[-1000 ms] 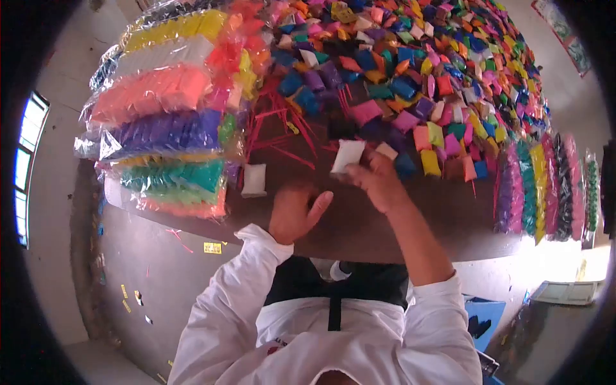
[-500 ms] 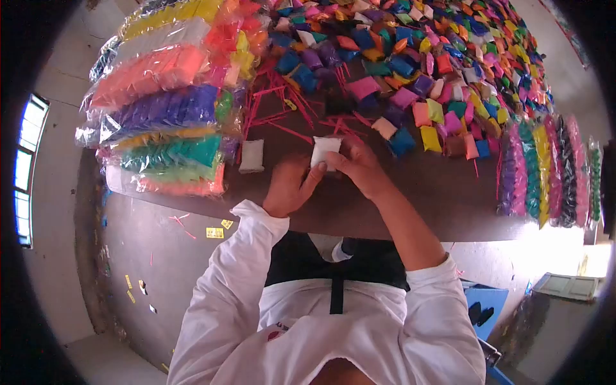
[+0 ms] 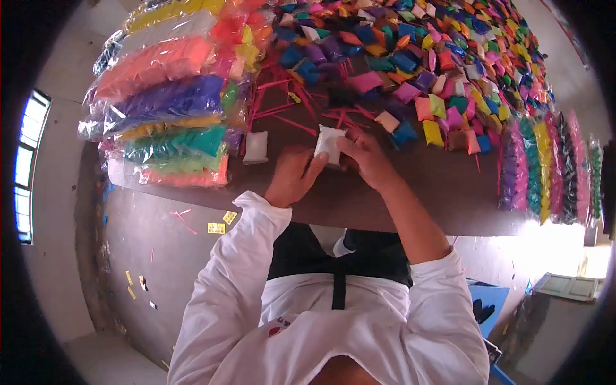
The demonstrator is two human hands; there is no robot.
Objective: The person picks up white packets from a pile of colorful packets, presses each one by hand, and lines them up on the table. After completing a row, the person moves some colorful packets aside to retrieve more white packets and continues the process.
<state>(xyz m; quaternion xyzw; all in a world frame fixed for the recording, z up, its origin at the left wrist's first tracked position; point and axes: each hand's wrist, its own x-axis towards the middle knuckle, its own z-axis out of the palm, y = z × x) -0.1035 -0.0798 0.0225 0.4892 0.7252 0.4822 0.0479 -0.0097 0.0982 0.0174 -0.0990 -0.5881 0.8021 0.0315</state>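
A small white packet [image 3: 330, 142] is held between both hands above the brown table. My left hand [image 3: 294, 174] pinches its lower left edge with the thumb. On its right side, my right hand [image 3: 367, 160] grips it with the thumb on top and fingers behind, partly hidden. A second white packet [image 3: 255, 147] lies on the table left of my hands. Beyond them are scattered pink strips [image 3: 280, 109].
Clear bags of coloured packets [image 3: 160, 102] are stacked at the left. A large heap of loose colourful packets [image 3: 443, 83] covers the table's far side. Long packed strips [image 3: 542, 167] stand at the right. The table's near edge [image 3: 359, 224] runs before my body.
The held white packet has tilted and shifted slightly right, still between both hands. The view has moved a little, so the table's contents appear slightly displaced.
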